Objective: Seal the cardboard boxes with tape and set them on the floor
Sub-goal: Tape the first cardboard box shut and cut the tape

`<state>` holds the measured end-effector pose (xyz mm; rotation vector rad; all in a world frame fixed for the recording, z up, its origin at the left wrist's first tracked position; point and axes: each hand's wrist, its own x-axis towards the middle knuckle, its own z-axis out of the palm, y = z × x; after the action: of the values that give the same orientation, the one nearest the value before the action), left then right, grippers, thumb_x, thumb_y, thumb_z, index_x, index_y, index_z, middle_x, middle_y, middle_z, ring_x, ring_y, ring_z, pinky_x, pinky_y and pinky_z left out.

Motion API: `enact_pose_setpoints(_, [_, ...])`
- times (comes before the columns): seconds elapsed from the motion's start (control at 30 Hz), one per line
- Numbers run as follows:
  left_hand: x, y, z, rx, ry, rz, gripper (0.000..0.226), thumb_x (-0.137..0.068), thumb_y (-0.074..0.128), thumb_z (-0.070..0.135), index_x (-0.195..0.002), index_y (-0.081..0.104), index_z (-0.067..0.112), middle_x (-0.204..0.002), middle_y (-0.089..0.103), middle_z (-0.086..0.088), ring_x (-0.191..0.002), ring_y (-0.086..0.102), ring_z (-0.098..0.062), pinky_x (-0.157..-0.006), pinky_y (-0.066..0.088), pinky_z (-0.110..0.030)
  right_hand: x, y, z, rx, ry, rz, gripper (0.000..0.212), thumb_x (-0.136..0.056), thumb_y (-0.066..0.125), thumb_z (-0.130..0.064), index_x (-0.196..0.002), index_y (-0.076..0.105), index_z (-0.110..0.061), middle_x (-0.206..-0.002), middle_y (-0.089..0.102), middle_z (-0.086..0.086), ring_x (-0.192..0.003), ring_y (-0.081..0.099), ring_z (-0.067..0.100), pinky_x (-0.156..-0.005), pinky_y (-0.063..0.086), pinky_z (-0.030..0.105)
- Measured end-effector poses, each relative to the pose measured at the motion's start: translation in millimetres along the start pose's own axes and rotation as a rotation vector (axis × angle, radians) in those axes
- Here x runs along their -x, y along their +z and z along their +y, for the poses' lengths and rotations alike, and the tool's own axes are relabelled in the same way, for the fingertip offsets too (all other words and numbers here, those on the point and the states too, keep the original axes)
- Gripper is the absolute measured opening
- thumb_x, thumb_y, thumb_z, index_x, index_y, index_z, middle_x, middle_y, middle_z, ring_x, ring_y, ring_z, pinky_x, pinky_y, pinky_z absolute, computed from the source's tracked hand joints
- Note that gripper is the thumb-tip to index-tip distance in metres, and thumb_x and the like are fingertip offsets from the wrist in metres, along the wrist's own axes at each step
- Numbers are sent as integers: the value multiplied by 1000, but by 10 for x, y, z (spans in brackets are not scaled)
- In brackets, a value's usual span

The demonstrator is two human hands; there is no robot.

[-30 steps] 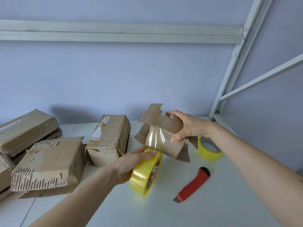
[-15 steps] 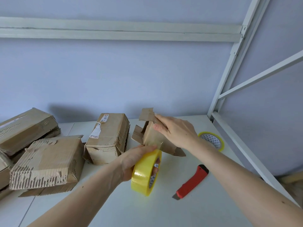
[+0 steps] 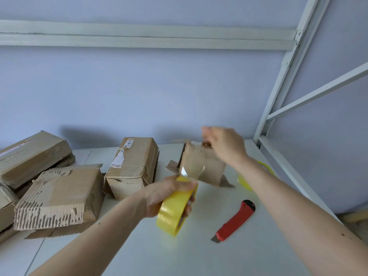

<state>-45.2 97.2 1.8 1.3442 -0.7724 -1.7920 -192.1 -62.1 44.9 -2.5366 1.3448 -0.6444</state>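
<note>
Small box: a little cardboard box (image 3: 203,166) stands on the white table (image 3: 199,251) near the back right, between the two hands; its broad brown face is turned toward the camera and its long side runs upright, leaning slightly to the right; loose flaps splay out at its foot on both sides.
Tape strip: a clear strip (image 3: 191,172) runs from the roll up onto the lower front of the small box.
Left hand: the left hand (image 3: 169,194) grips a yellow tape roll (image 3: 175,212), fingers curled round its rim; the roll stands on edge, just in front of the small box.
Right hand: the right hand (image 3: 225,144) is at the top edge of the small box; it is blurred, so I cannot tell whether it holds the cardboard.
Other boxes: a tall labelled box (image 3: 133,166) stands just left of the small one; a torn box (image 3: 57,198) and further boxes (image 3: 31,156) lie at far left.
Knife: a red box cutter (image 3: 235,222) lies on the table to the right of the roll, blade end toward the camera.
Second roll: another yellow roll (image 3: 247,180) lies behind the right forearm.
</note>
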Motion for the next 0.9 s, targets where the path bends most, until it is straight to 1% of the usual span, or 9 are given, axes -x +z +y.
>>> enact_pose_setpoints(0.03, [-3, 5, -67, -28, -20, -7, 43, -80, 81, 26, -109, 53, 10, -83, 62, -15, -62, 60, -27, -61, 54, -36, -76, -68, 64, -68, 66, 9, 40, -105, 38, -45, -102, 71, -23, -86, 75, -7, -98, 67, 22, -87, 49, 34])
enact_pose_setpoints(0.1, [-3, 23, -148, 10, -19, 22, 43, -84, 80, 23, -116, 54, 10, -86, 64, -16, -62, 60, -28, -62, 54, -37, -143, -160, 135, -59, 30, -52, 39, -103, 40, -48, -97, 69, -23, -87, 73, -12, -95, 67, 16, -88, 48, 34])
enact_pose_setpoints(0.23, [2, 70, -89, 94, 6, 56, 56, -81, 73, 28, -128, 50, 10, -94, 66, -16, -60, 62, -24, -64, 58, -35, 36, -64, 26, 29, -25, -278, 74, -91, 15, -76, -104, 62, -21, -99, 68, -3, -104, 60, 26, -80, 42, 39])
enact_pose_setpoints(0.3, [-2, 54, -68, 112, 1, 43, 54, -81, 78, 29, -124, 50, 10, -94, 67, -17, -60, 63, -23, -64, 58, -35, 156, 31, -7, -45, -19, -336, 81, -84, 15, -80, -125, 54, -23, -125, 63, 0, -119, 56, 26, -92, 43, 42])
enact_pose_setpoints(0.37, [0, 41, -67, 117, -6, 38, 57, -77, 81, 31, -122, 52, 11, -95, 68, -16, -61, 63, -22, -64, 58, -35, 231, 117, 2, -69, -17, -340, 84, -86, 22, -80, -144, 35, -20, -154, 40, 0, -131, 49, 23, -98, 40, 44])
enact_pose_setpoints(0.4, [0, 46, -64, 121, -5, 42, 60, -74, 81, 31, -123, 52, 12, -94, 68, -16, -61, 63, -22, -64, 59, -35, 253, 162, 22, -27, -38, -323, 81, -90, 25, -77, -145, 32, -18, -158, 31, 0, -132, 48, 23, -96, 40, 43])
enact_pose_setpoints(0.5, [-27, 49, -54, 147, 4, 49, 65, -73, 82, 29, -128, 51, 11, -95, 68, -17, -60, 64, -22, -62, 59, -35, 278, 278, 55, 65, -104, -242, 61, -99, 25, -67, -134, 43, -21, -140, 50, -3, -118, 56, 23, -76, 39, 36])
enact_pose_setpoints(0.7, [-18, 50, -31, 124, 77, 68, 55, -78, 82, 29, -125, 57, 16, -96, 68, -14, -60, 65, -20, -63, 59, -33, 189, 326, 52, 167, -199, -20, 56, -99, 21, -65, -119, 59, -29, -105, 70, -6, -99, 65, 27, -64, 42, 34])
enact_pose_setpoints(0.9, [-30, 52, 14, 84, 97, 51, 57, -71, 73, 33, -121, 57, 12, -89, 70, -9, -60, 64, -16, -64, 59, -30, -31, 156, 7, 259, -222, -125, 67, -98, 17, -68, -110, 67, -25, -83, 68, 0, -83, 63, 28, -59, 34, 33])
